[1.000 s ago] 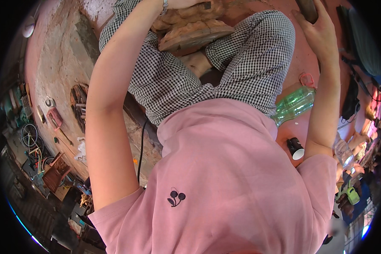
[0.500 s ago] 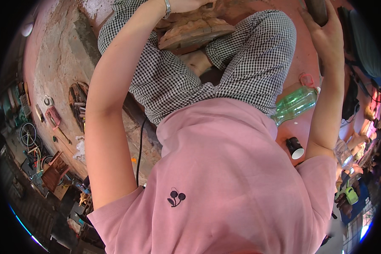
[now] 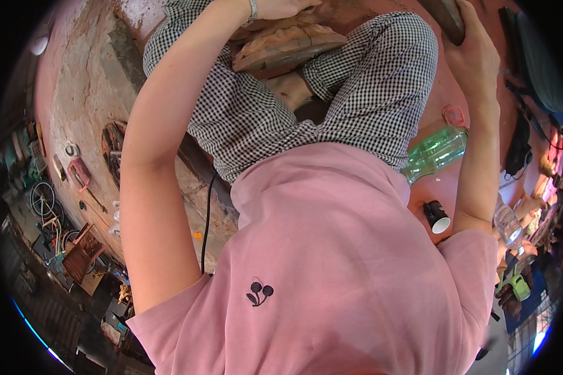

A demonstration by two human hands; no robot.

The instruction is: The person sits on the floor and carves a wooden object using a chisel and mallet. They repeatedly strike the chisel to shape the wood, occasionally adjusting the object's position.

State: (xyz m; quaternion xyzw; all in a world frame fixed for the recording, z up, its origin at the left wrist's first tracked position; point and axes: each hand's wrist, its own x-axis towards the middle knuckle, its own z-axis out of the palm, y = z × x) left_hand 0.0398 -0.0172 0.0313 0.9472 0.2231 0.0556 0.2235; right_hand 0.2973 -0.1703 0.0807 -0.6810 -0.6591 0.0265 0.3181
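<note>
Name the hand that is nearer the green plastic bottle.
Right. The right hand, gripping a dark rounded piece, is ahead of the green plastic bottle; the left hand is farther off, ahead and to its left, by the carved brown piece.

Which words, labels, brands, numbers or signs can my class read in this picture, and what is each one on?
None can be read.
Pink shirt: dark cherry motif, a picture, no letters.
Black cylinder with a white end: any marks too small to read.
Green bottle: no readable label.
Carved brown piece and dark object in the right hand: no lettering visible.
</note>
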